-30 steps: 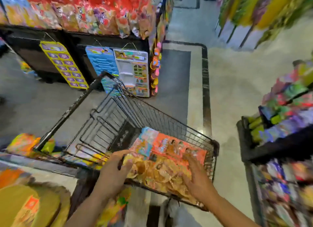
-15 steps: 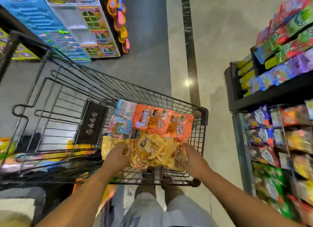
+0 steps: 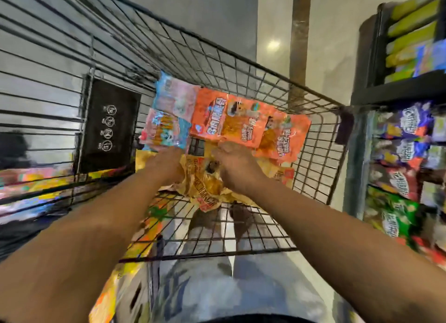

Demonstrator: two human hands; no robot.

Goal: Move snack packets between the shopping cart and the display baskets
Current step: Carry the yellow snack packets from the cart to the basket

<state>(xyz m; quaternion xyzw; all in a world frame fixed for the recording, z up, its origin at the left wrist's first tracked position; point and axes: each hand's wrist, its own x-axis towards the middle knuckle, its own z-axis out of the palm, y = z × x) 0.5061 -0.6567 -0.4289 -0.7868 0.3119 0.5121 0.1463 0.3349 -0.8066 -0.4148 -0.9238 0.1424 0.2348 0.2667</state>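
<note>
The black wire shopping cart (image 3: 277, 81) fills the middle of the head view. On its floor lie orange snack packets (image 3: 243, 122), pink-and-blue packets (image 3: 169, 120) and a bunch of yellow packets (image 3: 205, 185). My left hand (image 3: 166, 163) and my right hand (image 3: 237, 166) are close together down in the cart, both gripping the crumpled bunch of yellow packets from its two sides. My fingertips are hidden behind the hands.
Display baskets (image 3: 400, 158) full of purple, red and green snack bags stand close on the right, under a black shelf (image 3: 410, 86) with yellow packs. A black label plate (image 3: 108, 125) hangs on the cart's left wall. More packets lie low at the left (image 3: 31, 178).
My head has dropped closer over the cart. Both hands have come together from the outer edges of the yellow packets and bunched them up in the middle.
</note>
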